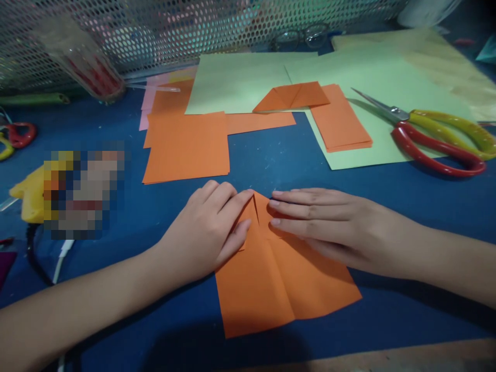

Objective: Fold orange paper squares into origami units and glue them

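A sheet of orange paper (pixel 256 289) lies in front of me on the blue tabletop, with a crease down its middle and its top corners folded in toward a point. My left hand (pixel 211 222) is closed on the paper's upper left side, the index fingertip at the point and the thumb on the folded flap. Stretched out flat, my right hand (pixel 333 222) rests over the upper right fold, fingers together and pointing left. Its palm hides part of that edge.
Beyond the hands lie orange paper squares (pixel 189 147), a folded orange piece (pixel 294 96), an orange strip stack (pixel 341 119) and light green sheets (pixel 240 82). Red-and-yellow scissors (pixel 403 116) sit at right. A jar (pixel 93 72) leans by the perforated metal panel (pixel 186 31); cables (pixel 60 261) run at left.
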The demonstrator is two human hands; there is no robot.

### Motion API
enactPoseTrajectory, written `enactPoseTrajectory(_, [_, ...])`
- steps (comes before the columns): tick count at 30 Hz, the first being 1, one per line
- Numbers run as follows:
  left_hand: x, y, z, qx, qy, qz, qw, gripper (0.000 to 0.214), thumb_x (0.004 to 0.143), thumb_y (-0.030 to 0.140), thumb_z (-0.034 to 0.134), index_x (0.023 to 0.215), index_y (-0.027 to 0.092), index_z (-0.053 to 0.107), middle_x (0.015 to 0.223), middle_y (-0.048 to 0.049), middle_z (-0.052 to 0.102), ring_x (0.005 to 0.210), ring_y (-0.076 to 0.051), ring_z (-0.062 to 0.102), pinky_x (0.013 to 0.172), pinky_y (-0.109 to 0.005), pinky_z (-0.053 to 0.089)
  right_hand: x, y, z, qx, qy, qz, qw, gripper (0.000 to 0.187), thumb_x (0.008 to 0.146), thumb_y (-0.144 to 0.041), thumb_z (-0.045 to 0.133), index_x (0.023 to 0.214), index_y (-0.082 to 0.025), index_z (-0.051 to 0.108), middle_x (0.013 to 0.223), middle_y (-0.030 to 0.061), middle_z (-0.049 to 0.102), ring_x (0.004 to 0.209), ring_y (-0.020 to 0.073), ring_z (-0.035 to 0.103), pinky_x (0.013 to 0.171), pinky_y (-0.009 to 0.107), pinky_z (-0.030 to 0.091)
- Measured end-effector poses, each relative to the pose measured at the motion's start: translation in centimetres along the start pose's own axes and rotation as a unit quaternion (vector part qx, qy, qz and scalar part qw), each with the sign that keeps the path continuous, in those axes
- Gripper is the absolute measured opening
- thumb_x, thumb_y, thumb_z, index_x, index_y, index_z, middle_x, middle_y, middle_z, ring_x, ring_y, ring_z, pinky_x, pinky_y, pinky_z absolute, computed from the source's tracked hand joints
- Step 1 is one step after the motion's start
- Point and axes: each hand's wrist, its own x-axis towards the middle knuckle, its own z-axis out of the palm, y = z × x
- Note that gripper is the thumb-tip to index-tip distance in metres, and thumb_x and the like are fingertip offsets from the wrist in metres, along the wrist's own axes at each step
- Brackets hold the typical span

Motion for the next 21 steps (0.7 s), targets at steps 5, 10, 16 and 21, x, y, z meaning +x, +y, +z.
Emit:
enactPoseTrajectory(5, [-0.2, 0.0, 0.2, -0.01, 0.018, -0.004, 1.0, 0.035, 0.101, 0.019, 0.05, 0.123, -0.002, 0.068, 0.093, -0.0145, 0.067, 0.083, -0.027, 0.058, 0.073, -0.04, 0.05, -0.1, 0.6, -0.3, 0.008, -0.017, -0.013, 1.0, 0.038, 0.101, -0.006, 0.045, 0.129, -0.01, 0.069, 0.138, 0.011, 0.067, 0.139, 0.0218, 0.053, 0.119, 0.037, 0.043])
enactPoseTrajectory(10, [-0.3, 0.1, 0.2, 0.005, 0.012, -0.011, 1.0, 0.034, 0.103, 0.021, 0.047, 0.124, 0.001, 0.065, 0.097, -0.0145, 0.07, 0.086, -0.027, 0.06, 0.077, -0.041, 0.052, -0.2, 1.2, -0.6, 0.017, -0.044, -0.032, 0.998, 0.04, 0.101, -0.007, 0.045, 0.134, -0.013, 0.067, 0.143, 0.0108, 0.063, 0.14, 0.021, 0.052, 0.119, 0.037, 0.043])
enactPoseTrajectory(16, [-0.4, 0.0, 0.2, 0.019, 0.011, 0.006, 1.0, 0.034, 0.105, 0.021, 0.045, 0.128, 0.005, 0.065, 0.093, -0.0119, 0.069, 0.08, -0.025, 0.061, 0.069, -0.037, 0.05, -0.2, 1.2, -0.7, -0.003, -0.046, -0.035, 0.998, 0.041, 0.102, -0.008, 0.043, 0.135, -0.012, 0.067, 0.144, 0.0104, 0.062, 0.14, 0.021, 0.052, 0.12, 0.036, 0.042])
enactPoseTrajectory(21, [-0.2, 0.0, 0.2, 0.033, 0.017, 0.027, 0.999, 0.036, 0.105, 0.018, 0.042, 0.123, 0.006, 0.07, 0.086, -0.011, 0.065, 0.073, -0.025, 0.058, 0.06, -0.036, 0.047, -0.1, 1.4, -0.8, -0.007, -0.047, -0.047, 0.998, 0.039, 0.105, -0.01, 0.04, 0.133, -0.007, 0.066, 0.144, 0.0125, 0.062, 0.14, 0.0207, 0.051, 0.12, 0.034, 0.04])
